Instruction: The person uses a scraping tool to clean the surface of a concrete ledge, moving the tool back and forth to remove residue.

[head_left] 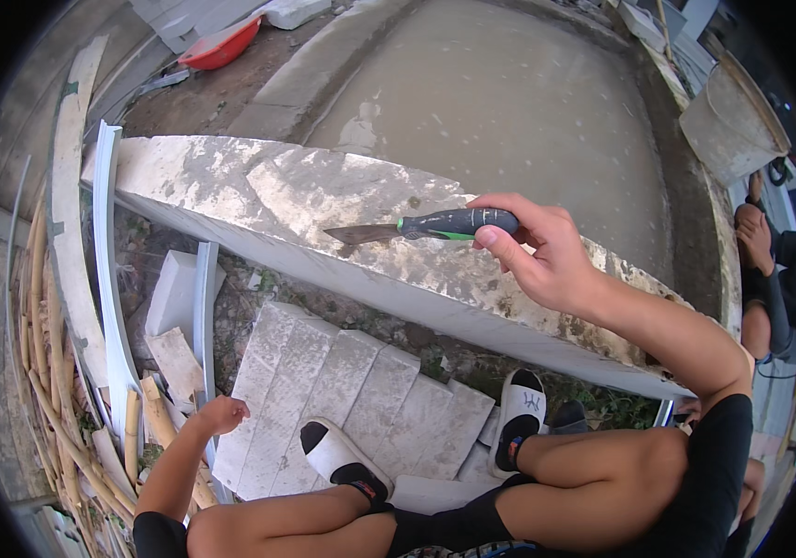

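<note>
The small hand tool (458, 223) is in the right hand (547, 258), which grips the butt end of its dark, green-trimmed handle between thumb and bent fingers; the narrow, pointed blade (361, 234) reaches out to the left of that hand, above the mottled top of the low white wall (221, 186), and whether it touches the surface I cannot tell. For any stroke along that top, a grip farther forward, nearer the blade, would probably give better control, since a hold so far back lets the tip wobble. Laying the blade at a low angle and pressing evenly should suit the patchy surface better than jabbing with the point. As the tip faces leftward, the left hand (221, 416) is best kept out of its line, and firm footing on the pale blocks (305, 400) between and below the hands would help steady the reach. As for pose, the right forearm slants up and inward from a bent elbow out to the right, with the back of the hand largely upward. The left forearm rises from the lower left, its hand well apart from the tool, near the upright pale strip (204, 316); its fingers curl, nothing shows in them, and I cannot tell whether they are loose or clenched.
</note>
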